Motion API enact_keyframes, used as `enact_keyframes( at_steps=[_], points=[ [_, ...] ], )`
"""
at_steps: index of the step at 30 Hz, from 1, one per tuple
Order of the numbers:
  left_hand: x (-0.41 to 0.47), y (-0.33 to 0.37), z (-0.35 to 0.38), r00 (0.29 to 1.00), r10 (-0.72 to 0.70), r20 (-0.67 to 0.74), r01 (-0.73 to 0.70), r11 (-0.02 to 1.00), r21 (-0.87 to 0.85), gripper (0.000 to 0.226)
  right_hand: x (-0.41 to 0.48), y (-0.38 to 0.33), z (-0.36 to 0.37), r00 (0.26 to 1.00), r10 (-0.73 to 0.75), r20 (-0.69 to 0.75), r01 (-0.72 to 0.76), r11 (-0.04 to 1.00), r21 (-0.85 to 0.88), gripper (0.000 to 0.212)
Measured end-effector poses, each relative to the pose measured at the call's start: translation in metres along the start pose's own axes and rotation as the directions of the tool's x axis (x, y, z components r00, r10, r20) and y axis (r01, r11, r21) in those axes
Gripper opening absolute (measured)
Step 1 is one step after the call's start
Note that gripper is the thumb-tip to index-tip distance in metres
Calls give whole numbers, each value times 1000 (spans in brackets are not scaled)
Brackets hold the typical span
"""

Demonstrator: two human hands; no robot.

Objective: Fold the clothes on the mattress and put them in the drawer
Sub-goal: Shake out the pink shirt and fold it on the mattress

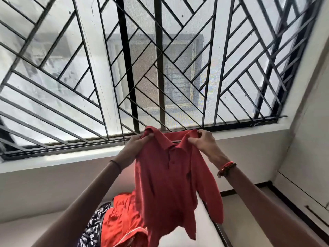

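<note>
Barred window (160, 68) fills most of my feed. Low down, a patterned garment (92, 227) and an orange garment (121, 221) sit heaped. Left hand (140, 141) pinches one shoulder of the red polo shirt (165, 175), right hand (204, 141) pinches the other, so it hangs open between them, up over the mattress (207, 229). I'd guess that's to square it for folding.

One wide-angle camera, worn on the head, gives the only view. It looks forward and is rolled, so the sill (71, 157) slants across the frame. The barred window (160, 68) fills everything above and beyond the left grip (138, 142) and right grip (203, 140), which pinch a red shirt (165, 175) at lower centre, near the lens. The mattress (204, 232) shows only below the grips, at the bottom edge.
</note>
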State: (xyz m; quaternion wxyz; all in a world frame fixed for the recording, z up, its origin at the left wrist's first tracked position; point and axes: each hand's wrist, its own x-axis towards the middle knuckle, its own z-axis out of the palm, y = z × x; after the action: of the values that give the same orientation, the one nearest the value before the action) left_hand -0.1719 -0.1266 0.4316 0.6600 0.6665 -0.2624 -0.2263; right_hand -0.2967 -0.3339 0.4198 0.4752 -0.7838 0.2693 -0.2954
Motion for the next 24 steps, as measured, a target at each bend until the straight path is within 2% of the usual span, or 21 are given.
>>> enact_keyframes(
  at_steps=[2, 3, 6, 8, 10, 14, 21, 24],
  points=[
    [-1, -4, -1, 993, -99, 59, 109, 975, -192, 19, 2, -1, -5, 999, -2, 42, 2, 1000, 9, 13],
    [-1, -8, -3, 989, -126, 78, 139, 971, -193, 24, 3, -2, -7, 998, 2, 57, -3, 1000, 5, 17],
    [1, -17, -7, 986, -146, 81, 143, 989, 42, 46, 3, -3, -12, 997, 29, 73, -29, 1000, -9, 28],
    [1, -23, -5, 995, -96, 35, 89, 983, 161, 40, 3, -2, -10, 996, 41, 81, -38, 999, -31, 33],
    [3, -28, -1, 998, -37, -53, 47, 978, 201, 28, 3, 1, -6, 996, 67, 54, -63, 996, -66, 36],
    [2, -36, 17, 971, 73, -229, -12, 967, 256, 27, -3, 3, 8, 995, 101, -2, -99, 980, -171, 32],
    [-20, -42, 65, 899, 337, -278, -250, 919, 306, 33, -19, -7, 41, 996, 74, 42, -64, 978, -201, 31],
    [-25, -43, 73, 899, 378, -222, -316, 910, 269, 33, -27, -17, 42, 994, 81, 79, -74, 993, -91, 26]
  ],
)
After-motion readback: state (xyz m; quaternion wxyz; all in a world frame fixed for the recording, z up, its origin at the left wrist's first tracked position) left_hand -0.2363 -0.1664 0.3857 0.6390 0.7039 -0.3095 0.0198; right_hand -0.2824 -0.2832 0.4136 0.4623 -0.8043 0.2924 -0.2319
